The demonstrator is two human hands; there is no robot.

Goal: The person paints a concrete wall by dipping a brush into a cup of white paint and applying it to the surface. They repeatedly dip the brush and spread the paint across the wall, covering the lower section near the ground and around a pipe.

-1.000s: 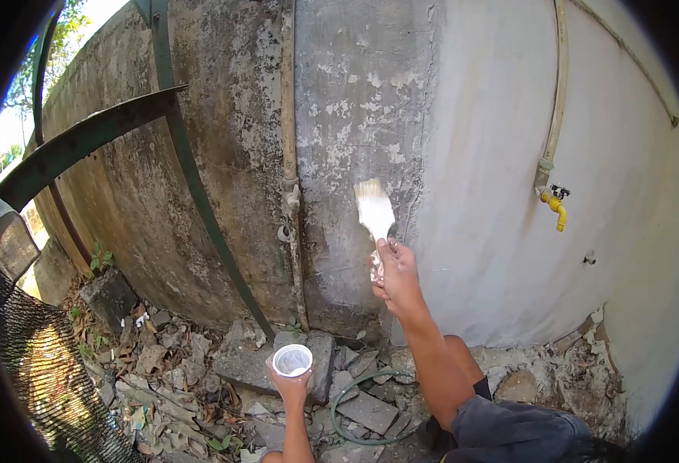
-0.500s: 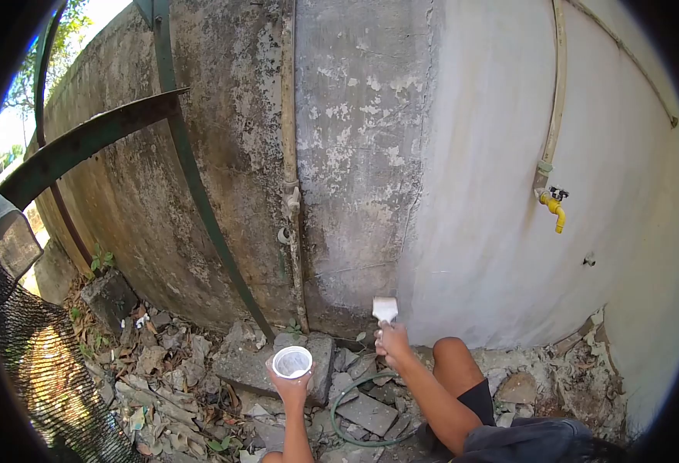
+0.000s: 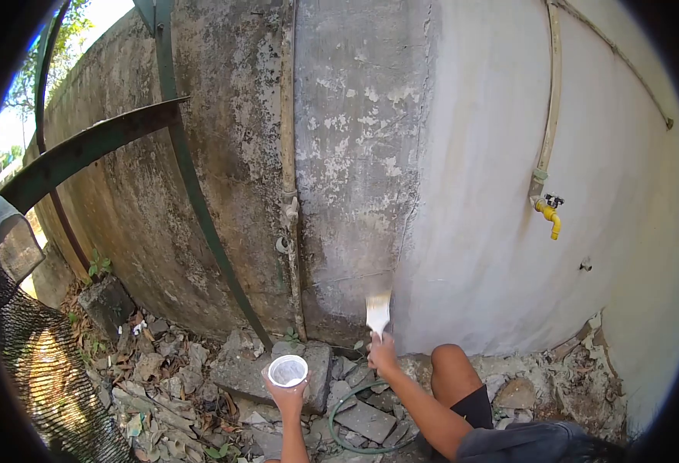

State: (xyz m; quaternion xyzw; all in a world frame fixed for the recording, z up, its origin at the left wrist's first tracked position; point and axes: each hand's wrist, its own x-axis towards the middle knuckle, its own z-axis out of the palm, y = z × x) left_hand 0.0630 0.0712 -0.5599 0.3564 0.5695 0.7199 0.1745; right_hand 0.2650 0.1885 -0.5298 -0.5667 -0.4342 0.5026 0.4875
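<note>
My left hand (image 3: pixel 286 395) is wrapped round a white plastic cup (image 3: pixel 288 371), its open top facing up and some whitish content inside. My right hand (image 3: pixel 382 353) grips the handle of a wide white paintbrush (image 3: pixel 378 312), bristles pointing up against the low part of the wall. The brush is at the bare grey strip of wall (image 3: pixel 358 224), which has flaking patches, just left of the white-coated wall (image 3: pixel 486 231).
A yellow tap (image 3: pixel 548 216) hangs from a pipe at the right. Green metal bars (image 3: pixel 200 201) lean at the left, above black netting (image 3: pixel 46 370). A concrete block (image 3: pixel 235 366), rubble and a green hose (image 3: pixel 335 420) lie on the ground.
The brush and my right hand have moved slightly left and a little down, and the bristles now show more upright. The cup in my left hand has shifted slightly down and left.
</note>
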